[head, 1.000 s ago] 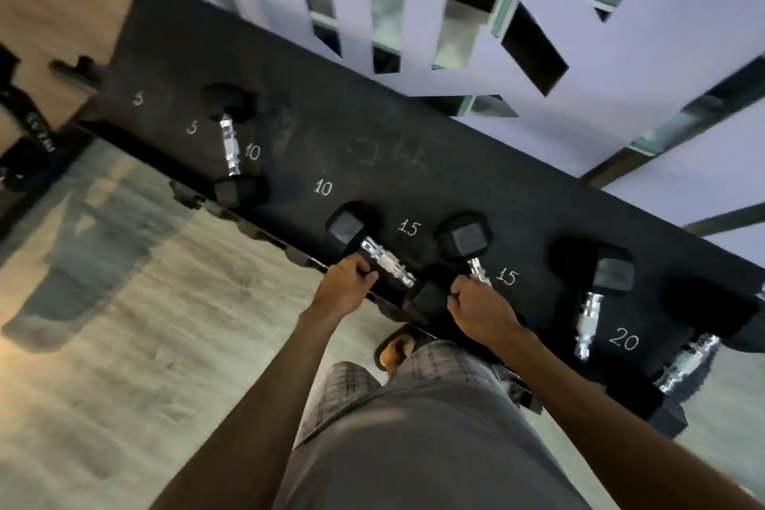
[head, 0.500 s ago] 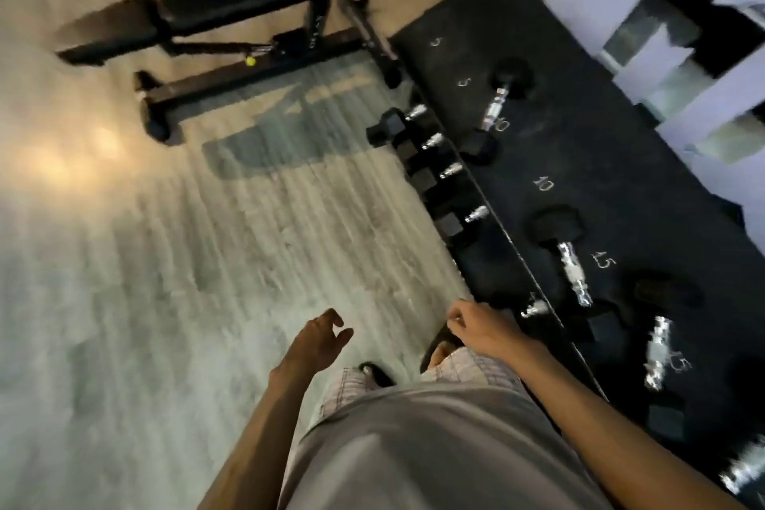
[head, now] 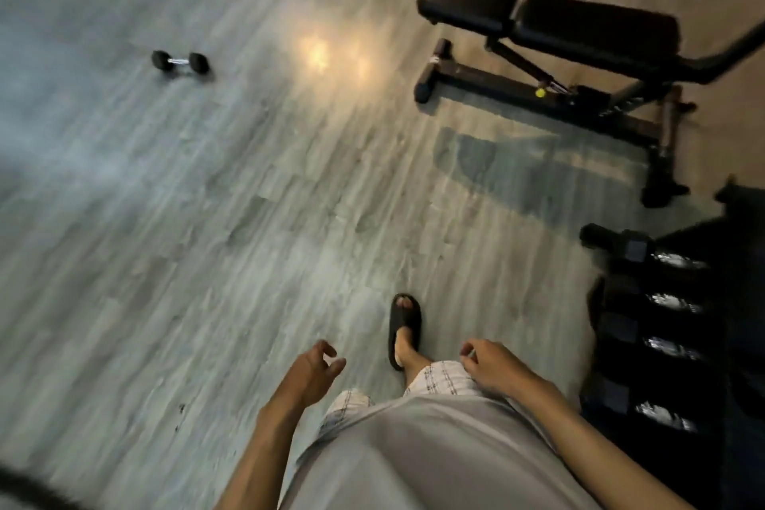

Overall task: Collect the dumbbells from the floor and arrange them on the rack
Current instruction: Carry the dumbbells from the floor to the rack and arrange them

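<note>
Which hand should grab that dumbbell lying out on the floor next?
Probably the left. The dumbbell lies far off on the person's left side, and the left hand is empty with fingers loosely open on that side. The right hand, also empty, hangs on the rack side.
</note>
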The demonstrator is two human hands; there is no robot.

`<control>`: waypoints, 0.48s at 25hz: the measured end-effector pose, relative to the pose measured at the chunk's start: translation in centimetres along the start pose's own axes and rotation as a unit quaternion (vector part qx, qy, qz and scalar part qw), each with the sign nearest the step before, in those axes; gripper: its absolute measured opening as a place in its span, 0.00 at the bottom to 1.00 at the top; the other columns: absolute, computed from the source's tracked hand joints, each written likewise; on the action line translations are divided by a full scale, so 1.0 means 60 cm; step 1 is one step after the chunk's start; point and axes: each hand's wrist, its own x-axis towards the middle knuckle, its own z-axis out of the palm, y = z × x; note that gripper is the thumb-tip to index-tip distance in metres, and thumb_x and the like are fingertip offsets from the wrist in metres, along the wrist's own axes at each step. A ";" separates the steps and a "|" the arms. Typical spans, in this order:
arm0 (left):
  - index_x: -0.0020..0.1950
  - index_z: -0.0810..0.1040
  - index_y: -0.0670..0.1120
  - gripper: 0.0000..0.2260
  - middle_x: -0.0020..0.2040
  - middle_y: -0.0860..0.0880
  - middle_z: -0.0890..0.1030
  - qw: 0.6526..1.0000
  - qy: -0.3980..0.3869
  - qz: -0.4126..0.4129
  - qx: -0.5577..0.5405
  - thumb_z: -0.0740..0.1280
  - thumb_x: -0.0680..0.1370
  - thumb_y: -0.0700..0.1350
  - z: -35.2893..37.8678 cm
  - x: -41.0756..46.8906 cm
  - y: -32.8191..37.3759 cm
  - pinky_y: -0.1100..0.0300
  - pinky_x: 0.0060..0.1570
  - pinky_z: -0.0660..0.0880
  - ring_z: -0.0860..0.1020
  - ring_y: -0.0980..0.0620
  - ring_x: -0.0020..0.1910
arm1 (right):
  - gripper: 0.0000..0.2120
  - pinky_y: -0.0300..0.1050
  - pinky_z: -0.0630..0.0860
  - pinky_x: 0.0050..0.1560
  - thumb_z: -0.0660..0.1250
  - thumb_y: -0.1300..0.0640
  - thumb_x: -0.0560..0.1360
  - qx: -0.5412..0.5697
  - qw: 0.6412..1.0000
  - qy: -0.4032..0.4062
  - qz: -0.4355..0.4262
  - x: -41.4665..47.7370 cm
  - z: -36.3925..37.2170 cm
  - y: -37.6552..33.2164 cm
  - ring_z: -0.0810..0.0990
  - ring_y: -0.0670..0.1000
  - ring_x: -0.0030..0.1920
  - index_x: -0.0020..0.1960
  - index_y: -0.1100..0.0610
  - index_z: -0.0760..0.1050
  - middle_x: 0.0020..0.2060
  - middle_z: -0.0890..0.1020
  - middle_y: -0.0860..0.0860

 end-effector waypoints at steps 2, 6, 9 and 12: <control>0.61 0.73 0.45 0.16 0.50 0.45 0.83 0.999 0.026 -0.027 -0.040 0.62 0.80 0.54 -0.060 0.019 -0.005 0.57 0.45 0.75 0.82 0.47 0.47 | 0.10 0.48 0.76 0.50 0.60 0.52 0.76 -0.039 0.999 -0.016 -0.027 0.062 -0.045 -0.065 0.80 0.52 0.45 0.49 0.55 0.78 0.44 0.82 0.51; 0.61 0.73 0.46 0.15 0.48 0.48 0.80 0.986 0.101 -0.065 -0.112 0.62 0.80 0.54 -0.168 0.045 -0.012 0.58 0.47 0.74 0.80 0.49 0.45 | 0.11 0.49 0.75 0.49 0.59 0.55 0.76 -0.143 0.984 -0.060 -0.089 0.173 -0.119 -0.201 0.81 0.56 0.48 0.49 0.57 0.78 0.45 0.84 0.55; 0.60 0.74 0.47 0.14 0.46 0.49 0.79 0.969 0.144 -0.098 -0.177 0.63 0.80 0.54 -0.237 0.064 -0.032 0.58 0.45 0.74 0.80 0.49 0.43 | 0.08 0.45 0.73 0.47 0.60 0.56 0.76 -0.201 0.967 -0.083 -0.131 0.248 -0.161 -0.311 0.81 0.56 0.51 0.47 0.56 0.77 0.48 0.84 0.56; 0.59 0.73 0.48 0.13 0.48 0.48 0.80 0.955 0.131 -0.135 -0.229 0.63 0.79 0.55 -0.302 0.105 -0.078 0.57 0.45 0.75 0.81 0.49 0.45 | 0.08 0.42 0.70 0.45 0.60 0.57 0.77 -0.240 0.955 -0.111 -0.137 0.322 -0.180 -0.430 0.81 0.53 0.50 0.47 0.56 0.78 0.49 0.84 0.55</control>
